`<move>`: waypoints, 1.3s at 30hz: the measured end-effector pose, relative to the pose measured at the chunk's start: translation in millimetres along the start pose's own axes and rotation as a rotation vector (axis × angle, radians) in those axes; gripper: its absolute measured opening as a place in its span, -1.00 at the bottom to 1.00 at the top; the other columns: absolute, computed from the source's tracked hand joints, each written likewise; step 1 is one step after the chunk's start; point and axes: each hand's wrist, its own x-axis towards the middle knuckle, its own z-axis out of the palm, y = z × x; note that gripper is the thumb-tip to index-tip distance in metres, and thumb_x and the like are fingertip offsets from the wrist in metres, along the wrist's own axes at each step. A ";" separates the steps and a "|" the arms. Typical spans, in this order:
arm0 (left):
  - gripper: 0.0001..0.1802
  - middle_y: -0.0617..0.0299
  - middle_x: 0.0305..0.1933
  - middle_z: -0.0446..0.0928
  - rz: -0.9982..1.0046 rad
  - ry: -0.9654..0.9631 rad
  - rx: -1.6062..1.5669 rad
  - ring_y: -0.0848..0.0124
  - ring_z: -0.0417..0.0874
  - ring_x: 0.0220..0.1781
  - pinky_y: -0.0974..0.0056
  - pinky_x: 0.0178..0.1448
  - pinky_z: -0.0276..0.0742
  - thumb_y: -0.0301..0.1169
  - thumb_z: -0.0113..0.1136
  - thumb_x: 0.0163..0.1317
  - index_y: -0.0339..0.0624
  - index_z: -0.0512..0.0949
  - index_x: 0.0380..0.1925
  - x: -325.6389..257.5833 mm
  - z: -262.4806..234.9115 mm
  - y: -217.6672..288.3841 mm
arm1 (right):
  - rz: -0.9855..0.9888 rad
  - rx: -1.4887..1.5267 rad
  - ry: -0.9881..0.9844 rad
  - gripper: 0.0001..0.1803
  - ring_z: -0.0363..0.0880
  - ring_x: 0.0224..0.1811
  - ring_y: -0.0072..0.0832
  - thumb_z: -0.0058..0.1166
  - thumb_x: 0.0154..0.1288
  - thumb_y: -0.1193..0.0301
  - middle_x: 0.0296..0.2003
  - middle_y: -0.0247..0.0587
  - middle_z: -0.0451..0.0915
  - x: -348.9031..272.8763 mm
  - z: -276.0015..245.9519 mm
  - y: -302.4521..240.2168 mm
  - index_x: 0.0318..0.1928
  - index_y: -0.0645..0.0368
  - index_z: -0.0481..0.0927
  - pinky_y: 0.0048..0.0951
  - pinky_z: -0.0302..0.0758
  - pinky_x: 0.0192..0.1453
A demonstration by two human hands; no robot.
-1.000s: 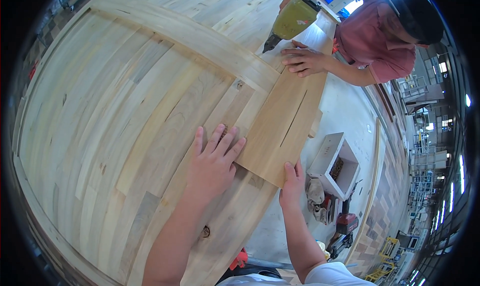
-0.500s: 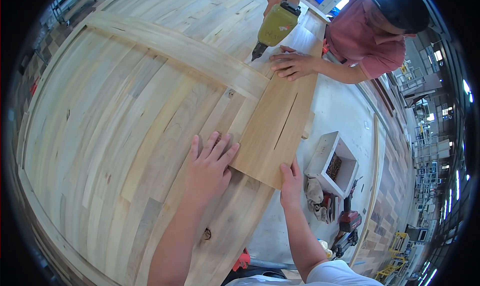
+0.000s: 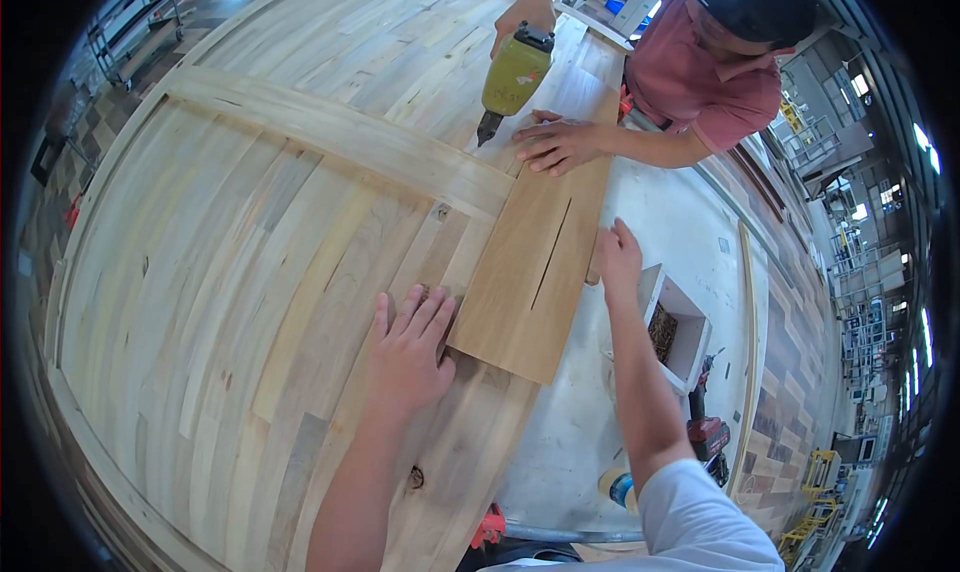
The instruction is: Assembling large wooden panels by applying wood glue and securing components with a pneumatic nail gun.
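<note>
My left hand (image 3: pixel 408 357) lies flat on a large wooden panel (image 3: pixel 330 292), fingers spread, its fingertips just left of a brown board (image 3: pixel 510 297). The board has a long dark slit and lies along the panel's right border. By its right edge is my right hand (image 3: pixel 620 262), fingers partly extended and nothing visible in them. A small wood block (image 3: pixel 594 266) juts out from under the board beside that hand. Across from me, a co-worker's hand (image 3: pixel 562 145) presses on the board's far end. Their other hand holds a green nail gun (image 3: pixel 515 77), nose down at the board's left edge.
A white box (image 3: pixel 690 342) with small brown pieces inside stands on the white surface (image 3: pixel 555 472) to the right. A red and black cordless drill (image 3: pixel 708 432) lies near it, and a round container (image 3: pixel 617 487) sits by my right arm. The co-worker (image 3: pixel 700 82) leans in.
My right hand has let go of the board's near right corner and moved forward along its right side. My left hand stays flat. The co-worker still holds the nail gun at the board.
</note>
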 end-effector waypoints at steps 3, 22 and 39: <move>-0.25 0.26 0.34 0.42 0.006 -0.005 0.002 0.24 0.28 0.47 -0.17 0.57 -0.13 -0.38 0.25 -0.15 -0.04 0.45 0.22 1.8 1.3 2.0 | 0.004 -0.080 -0.012 -0.34 0.54 -0.04 -0.15 0.09 0.23 0.16 0.08 0.11 0.57 59.2 24.3 4.2 0.25 0.32 0.45 -0.35 0.40 0.17; -0.25 0.27 0.36 0.38 0.021 -0.029 0.023 0.23 0.26 0.47 -0.21 0.56 -0.16 -0.37 0.20 -0.14 -0.06 0.42 0.22 1.2 -0.3 1.9 | 0.206 0.057 -0.195 -0.18 0.41 0.24 -0.30 0.12 0.21 0.25 0.22 0.02 0.44 79.9 40.0 -21.5 0.39 0.42 0.18 -0.42 0.31 0.28; -0.22 0.15 0.39 0.33 0.002 -0.061 -0.061 0.20 0.19 0.51 -0.18 0.58 -0.24 -0.32 0.15 -0.16 -0.15 0.39 0.23 0.1 -7.3 -0.1 | 0.208 0.243 -0.217 -0.21 0.41 0.28 -0.23 0.11 0.26 0.25 0.26 0.11 0.40 55.1 26.3 -13.6 0.41 0.34 0.17 -0.37 0.31 0.32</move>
